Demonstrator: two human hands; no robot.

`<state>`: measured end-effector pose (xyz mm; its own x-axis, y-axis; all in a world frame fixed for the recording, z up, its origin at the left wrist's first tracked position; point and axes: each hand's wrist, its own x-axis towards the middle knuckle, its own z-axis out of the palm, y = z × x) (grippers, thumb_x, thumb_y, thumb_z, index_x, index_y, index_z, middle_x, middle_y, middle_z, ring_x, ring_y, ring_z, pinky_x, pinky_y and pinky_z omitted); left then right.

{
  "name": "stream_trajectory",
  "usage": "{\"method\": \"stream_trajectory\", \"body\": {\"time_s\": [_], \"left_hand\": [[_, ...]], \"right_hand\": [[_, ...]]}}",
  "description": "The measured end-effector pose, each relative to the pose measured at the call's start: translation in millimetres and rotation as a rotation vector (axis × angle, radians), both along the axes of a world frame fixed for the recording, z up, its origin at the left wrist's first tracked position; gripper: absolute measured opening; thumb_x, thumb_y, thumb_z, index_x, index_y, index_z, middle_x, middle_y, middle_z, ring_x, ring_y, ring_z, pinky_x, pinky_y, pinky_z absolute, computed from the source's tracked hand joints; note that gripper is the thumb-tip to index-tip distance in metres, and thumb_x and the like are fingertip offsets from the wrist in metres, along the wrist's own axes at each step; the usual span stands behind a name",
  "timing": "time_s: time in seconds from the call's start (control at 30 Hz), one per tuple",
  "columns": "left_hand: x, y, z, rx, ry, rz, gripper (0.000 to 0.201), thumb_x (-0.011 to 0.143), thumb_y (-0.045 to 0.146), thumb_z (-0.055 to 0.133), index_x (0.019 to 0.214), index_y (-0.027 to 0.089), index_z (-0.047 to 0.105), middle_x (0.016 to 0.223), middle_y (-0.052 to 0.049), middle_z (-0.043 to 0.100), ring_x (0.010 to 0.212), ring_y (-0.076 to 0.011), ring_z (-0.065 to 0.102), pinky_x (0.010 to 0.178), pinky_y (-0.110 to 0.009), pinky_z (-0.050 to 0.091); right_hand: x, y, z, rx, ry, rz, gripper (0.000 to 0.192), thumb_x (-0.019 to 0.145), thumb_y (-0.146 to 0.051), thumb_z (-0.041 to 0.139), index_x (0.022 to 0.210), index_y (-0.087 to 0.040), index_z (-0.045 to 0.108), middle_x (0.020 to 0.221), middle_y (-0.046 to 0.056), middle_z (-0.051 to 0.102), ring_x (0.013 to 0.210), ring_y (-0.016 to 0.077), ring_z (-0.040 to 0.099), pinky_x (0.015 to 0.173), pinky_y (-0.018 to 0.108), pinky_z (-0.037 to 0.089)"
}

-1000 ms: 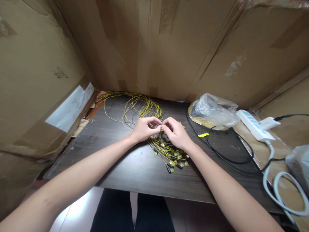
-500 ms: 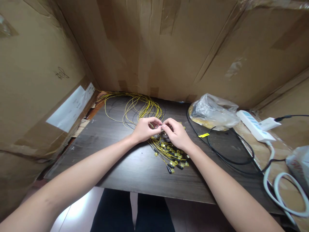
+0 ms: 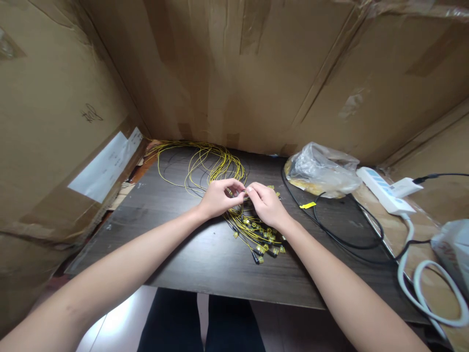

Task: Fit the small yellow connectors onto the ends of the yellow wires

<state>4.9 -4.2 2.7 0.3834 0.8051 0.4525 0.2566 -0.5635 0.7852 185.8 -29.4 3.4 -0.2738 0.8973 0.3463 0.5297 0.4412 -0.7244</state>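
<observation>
Big cardboard walls (image 3: 234, 73) stand around three sides of a dark wooden table (image 3: 205, 259). On the right side of the table there is a white power strip (image 3: 381, 189) with its thick white cord (image 3: 425, 288), a long black cable (image 3: 340, 234), and a crumpled clear plastic bag (image 3: 322, 168) with something yellow under it.

In the middle of the table lies a bundle of thin yellow wires (image 3: 216, 164). Far from the person the wires spread out in wide loose loops, near the back wall. Toward the person they come together in one tight bunch, and they end in a small heap of yellow and black connectors (image 3: 266, 244), just under the right wrist.

The left hand (image 3: 218, 198) and the right hand (image 3: 267, 205) meet over the narrow part of the bundle, with the fingertips touching. Both hands are curled nearly closed, pinching something small between thumb and fingers. It is too small to tell if this is one wire end or a connector.

Compared with half a second ago, the right hand has moved a little closer to the left hand. The bundle and the other things lie as before.
</observation>
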Motion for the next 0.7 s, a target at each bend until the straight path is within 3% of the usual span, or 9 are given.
{"method": "stream_trajectory", "body": {"time_s": [0.13, 0.43, 0.6, 0.7], "left_hand": [[-0.5, 2.9, -1.5, -0.068, -0.021, 0.002, 0.014, 0.078, 0.025, 0.07, 0.087, 0.014, 0.074, 0.075, -0.002, 0.073, 0.063, -0.0111, 0.063, 0.06, -0.02, 0.051], [-1.6, 8.1, -6.4, -0.151, -0.057, -0.015, 0.018, 0.077, 0.027, 0.073, 0.086, 0.012, 0.075, 0.072, -0.003, 0.072, 0.061, -0.0109, 0.061, 0.059, -0.021, 0.05], [-1.7, 7.5, -5.8, -0.12, -0.04, -0.017, 0.017, 0.078, 0.027, 0.073, 0.087, 0.013, 0.076, 0.073, -0.003, 0.073, 0.063, -0.0117, 0.063, 0.06, -0.021, 0.051], [-1.3, 4.7, -4.3, -0.052, -0.01, -0.009, 0.014, 0.079, 0.025, 0.071, 0.087, 0.014, 0.075, 0.074, -0.002, 0.073, 0.063, -0.0114, 0.064, 0.06, -0.021, 0.051]], "right_hand": [[1.5, -0.7, 2.7, 0.102, -0.033, 0.014, 0.022, 0.099, -0.029, 0.044, 0.082, -0.02, 0.054, 0.082, 0.004, 0.059, 0.076, 0.0188, 0.054, 0.072, 0.031, 0.039], [4.8, -0.1, 3.3, 0.147, -0.082, 0.006, 0.012, 0.094, -0.024, 0.056, 0.086, -0.019, 0.062, 0.081, 0.004, 0.062, 0.074, 0.0191, 0.056, 0.069, 0.032, 0.041], [5.6, 0.7, 2.2, 0.149, -0.109, -0.003, 0.011, 0.094, -0.025, 0.055, 0.087, -0.019, 0.059, 0.081, 0.005, 0.062, 0.075, 0.0194, 0.056, 0.069, 0.032, 0.04], [4.4, 1.6, 0.1, 0.119, -0.13, 0.0, 0.021, 0.099, -0.027, 0.045, 0.081, -0.02, 0.054, 0.079, 0.004, 0.061, 0.075, 0.0193, 0.055, 0.07, 0.032, 0.039]]}}
